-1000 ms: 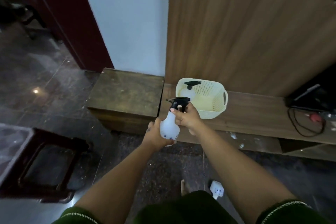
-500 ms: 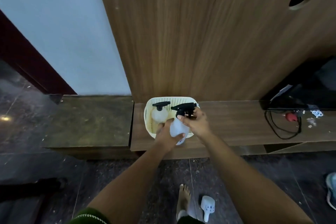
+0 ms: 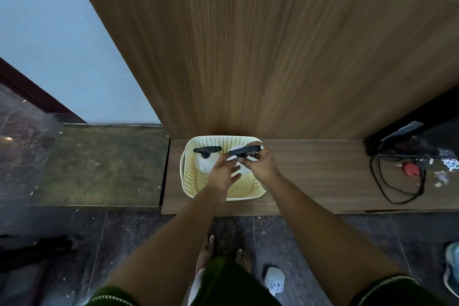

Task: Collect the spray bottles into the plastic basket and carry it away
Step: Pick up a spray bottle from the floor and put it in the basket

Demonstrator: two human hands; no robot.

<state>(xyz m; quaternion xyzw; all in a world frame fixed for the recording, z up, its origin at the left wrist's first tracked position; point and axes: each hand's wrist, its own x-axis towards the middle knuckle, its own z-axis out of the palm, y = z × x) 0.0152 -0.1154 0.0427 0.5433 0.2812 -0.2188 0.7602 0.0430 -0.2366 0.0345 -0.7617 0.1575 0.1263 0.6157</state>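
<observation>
Right hand (image 3: 260, 166) grips spray bottle (image 3: 244, 151); left hand (image 3: 222, 175) open

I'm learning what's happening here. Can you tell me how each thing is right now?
basket: on the wooden shelf, open top.
first spray bottle: upright inside basket.
second spray bottle: over basket, gripped by right hand.
left hand: open, fingers spread.
black cable: lying loose on shelf.
</observation>
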